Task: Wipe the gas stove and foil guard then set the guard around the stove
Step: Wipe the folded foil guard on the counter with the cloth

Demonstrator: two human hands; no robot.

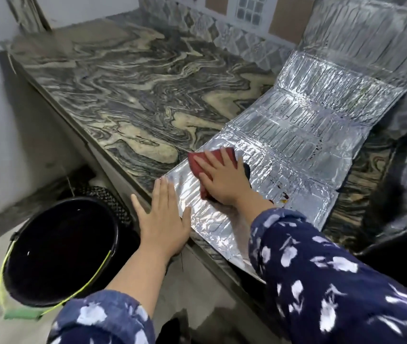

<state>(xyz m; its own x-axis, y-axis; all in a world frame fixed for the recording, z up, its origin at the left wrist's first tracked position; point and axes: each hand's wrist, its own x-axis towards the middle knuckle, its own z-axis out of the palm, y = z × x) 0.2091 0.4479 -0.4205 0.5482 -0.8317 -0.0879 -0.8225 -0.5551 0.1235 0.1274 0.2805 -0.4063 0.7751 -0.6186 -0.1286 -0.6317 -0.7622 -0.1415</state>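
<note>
right hand (222, 181) covers most of the dark red cloth (196, 170); crinkled silver foil guard (296, 135) runs off the top edge

Bare marble counter (128, 90) lies open left of the foil guard (296, 135); bucket (58, 252) stands below.

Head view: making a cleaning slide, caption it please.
Left hand presses the foil guard flat on the counter while the right hand wipes it with a red cloth.

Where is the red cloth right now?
In the head view, the red cloth lies at centre on the near end of the foil guard, pressed flat under the right hand, just right of the left hand.
</note>
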